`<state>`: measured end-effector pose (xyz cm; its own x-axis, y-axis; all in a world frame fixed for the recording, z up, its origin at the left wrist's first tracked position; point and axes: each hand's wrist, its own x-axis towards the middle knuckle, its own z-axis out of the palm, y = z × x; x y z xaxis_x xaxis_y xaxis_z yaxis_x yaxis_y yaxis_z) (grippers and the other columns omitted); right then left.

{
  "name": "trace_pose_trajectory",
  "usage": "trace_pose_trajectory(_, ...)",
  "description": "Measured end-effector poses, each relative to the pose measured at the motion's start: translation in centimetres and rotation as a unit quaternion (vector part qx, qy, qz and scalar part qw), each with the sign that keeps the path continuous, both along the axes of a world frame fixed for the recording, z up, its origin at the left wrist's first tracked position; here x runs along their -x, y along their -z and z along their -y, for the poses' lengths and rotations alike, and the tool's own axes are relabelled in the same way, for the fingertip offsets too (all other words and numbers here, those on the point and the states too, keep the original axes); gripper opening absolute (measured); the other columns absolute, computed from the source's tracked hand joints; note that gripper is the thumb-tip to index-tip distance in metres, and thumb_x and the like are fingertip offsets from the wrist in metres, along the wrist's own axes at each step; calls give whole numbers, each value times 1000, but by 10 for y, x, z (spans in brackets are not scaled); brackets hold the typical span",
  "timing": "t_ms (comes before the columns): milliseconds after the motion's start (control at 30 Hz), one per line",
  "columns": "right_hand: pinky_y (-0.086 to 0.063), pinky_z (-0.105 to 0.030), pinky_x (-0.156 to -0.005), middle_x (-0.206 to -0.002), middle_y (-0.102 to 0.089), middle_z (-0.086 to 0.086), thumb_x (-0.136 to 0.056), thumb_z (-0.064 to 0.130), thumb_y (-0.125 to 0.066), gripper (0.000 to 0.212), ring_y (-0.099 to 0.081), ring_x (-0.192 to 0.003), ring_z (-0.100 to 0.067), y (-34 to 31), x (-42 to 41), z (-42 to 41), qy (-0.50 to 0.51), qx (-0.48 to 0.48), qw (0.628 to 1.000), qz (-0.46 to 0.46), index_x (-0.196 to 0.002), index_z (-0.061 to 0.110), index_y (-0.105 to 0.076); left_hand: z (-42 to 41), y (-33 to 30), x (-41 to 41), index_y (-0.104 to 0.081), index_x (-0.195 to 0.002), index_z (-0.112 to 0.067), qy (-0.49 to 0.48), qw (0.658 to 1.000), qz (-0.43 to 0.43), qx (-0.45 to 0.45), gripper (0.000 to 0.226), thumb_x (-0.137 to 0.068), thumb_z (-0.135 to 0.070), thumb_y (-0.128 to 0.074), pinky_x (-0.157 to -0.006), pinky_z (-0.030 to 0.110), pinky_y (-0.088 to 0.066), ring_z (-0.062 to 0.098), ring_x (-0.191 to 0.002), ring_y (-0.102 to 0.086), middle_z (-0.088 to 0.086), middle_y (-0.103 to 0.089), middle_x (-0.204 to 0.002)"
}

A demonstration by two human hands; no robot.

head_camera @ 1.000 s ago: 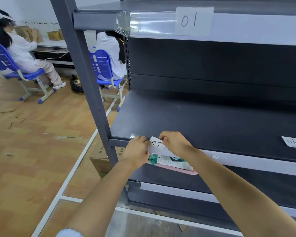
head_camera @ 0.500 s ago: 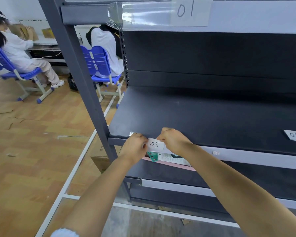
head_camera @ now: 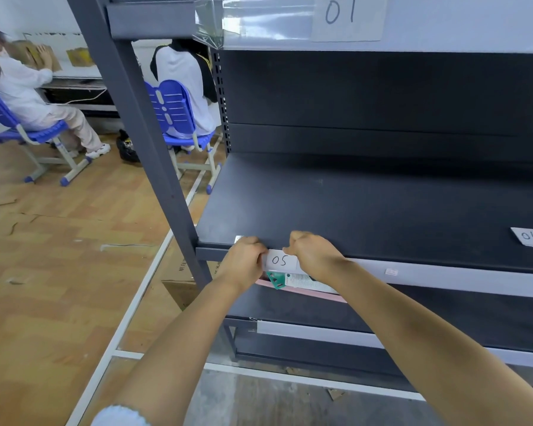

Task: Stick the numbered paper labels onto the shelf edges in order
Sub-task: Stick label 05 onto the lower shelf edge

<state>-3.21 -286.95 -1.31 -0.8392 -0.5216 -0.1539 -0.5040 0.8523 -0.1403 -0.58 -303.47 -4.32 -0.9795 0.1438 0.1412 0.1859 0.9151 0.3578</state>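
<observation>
A white paper label marked 05 (head_camera: 280, 261) lies flat against the front edge of the middle shelf (head_camera: 443, 276), near its left end. My left hand (head_camera: 245, 262) pinches the label's left end and my right hand (head_camera: 313, 255) pinches its right end, both with curled fingers. Another label, marked 06 (head_camera: 530, 237), lies loose on the shelf top at the far right. A label marked 01 (head_camera: 346, 15) sits on the upper shelf edge beside a clear plastic strip (head_camera: 250, 21).
A grey upright post (head_camera: 142, 142) stands left of my hands. A green and white packet on a pink sheet (head_camera: 293, 281) lies on the shelf below. A cardboard box (head_camera: 182, 281) sits on the floor. Two seated people on blue chairs (head_camera: 173, 112) are behind.
The 05 label has gone from tilted and lifted to flat against the shelf edge. Both hands have lowered onto the edge, still at its ends. The camera has moved closer.
</observation>
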Motion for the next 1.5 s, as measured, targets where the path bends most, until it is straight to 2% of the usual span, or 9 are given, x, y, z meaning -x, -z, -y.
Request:
trace_pose_trajectory(200, -38, -34, -74, -92, -36, -6, -93, -4, -44, 15, -40, -87, -25, 2, -4, 2, 12, -9, 1000, -2, -87, 9, -44, 0, -1, -2, -70, -102, -4, -2, 1000, 4, -2, 26, -85, 0, -51, -79, 31, -46, 28, -99, -55, 11, -64, -109)
trace_pose_trajectory(233, -42, -36, -78, -97, -39, -8, -91, -6, -45, 14, -43, -91, -26, 2, -6, 1, 9, -19, 1000, -1, -94, 7, -48, -1, -1, -2, -70, -102, -4, -2, 1000, 4, -3, 25, -85, -1, -52, -79, 32, -47, 27, -99, -55, 11, -64, -108)
trace_pose_trajectory(333, -44, -39, -89, -119, -43, -12, -84, -11, -46, 54, -43, -112, -30, 1, -12, -5, -8, -32, 999, -3, -133, 10, -45, -2, -2, -2, -69, -99, -2, -8, 1000, 4, -5, 22, -86, -2, -51, -81, 35, -48, 28, -97, -55, 12, -63, -105)
trace_pose_trajectory(400, -41, -38, -94, -125, -41, -11, -84, -11, -44, 61, -41, -117, -29, 0, -18, -6, -4, -18, 1000, 2, -140, 13, -40, -4, -3, -4, -68, -98, -1, -15, 1000, 4, 2, 22, -88, -3, -48, -80, 35, -47, 28, -97, -54, 13, -62, -104)
trace_pose_trajectory(633, -38, -38, -102, -139, -41, -9, -93, 3, -41, 51, -43, -125, -28, 1, -36, -3, 50, 0, 999, -22, -143, 10, -33, -13, -10, -18, -61, -101, -2, -17, 996, -12, 82, 22, -91, -8, -43, -73, 34, -40, 26, -105, -49, 9, -55, -109)
trace_pose_trajectory(800, -30, -33, -110, -150, -32, -3, -98, 14, -37, 49, -36, -135, -23, -9, -57, -23, 106, 16, 994, -18, -146, 14, -26, -28, -17, -27, -61, -104, -3, 12, 997, -38, 71, 28, -97, -20, -40, -78, 36, -39, 29, -106, -50, 11, -57, -111)
trace_pose_trajectory(933, -40, -42, -105, -149, -34, 1, -98, 19, -35, 46, -40, -130, -24, -13, -80, -48, 171, 34, 985, -5, -144, 18, -28, -51, -16, -34, -58, -112, -8, 61, 994, -45, 84, 32, -98, -26, -36, -85, 32, -39, 27, -110, -50, 8, -56, -118)
trace_pose_trajectory(1333, -36, -33, -108, -147, -40, -2, -100, 23, -37, 47, -41, -133, -22, -27, -131, -167, 275, 60, 959, -39, -145, 13, -31, -179, -31, -57, -56, -115, -9, 183, 976, -58, 100, 33, -97, -30, -37, -98, 28, -34, 22, -118, -47, 4, -55, -123)
trace_pose_trajectory(1500, -39, -35, -107, -147, -39, -5, -100, 25, -37, 48, -42, -132, -24, -37, -138, -230, 257, 46, 965, -33, -146, 12, -29, -243, -38, -63, -57, -110, -8, 158, 983, -50, 75, 31, -98, -30, -38, -93, 31, -39, 23, -114, -50, 5, -57, -120)
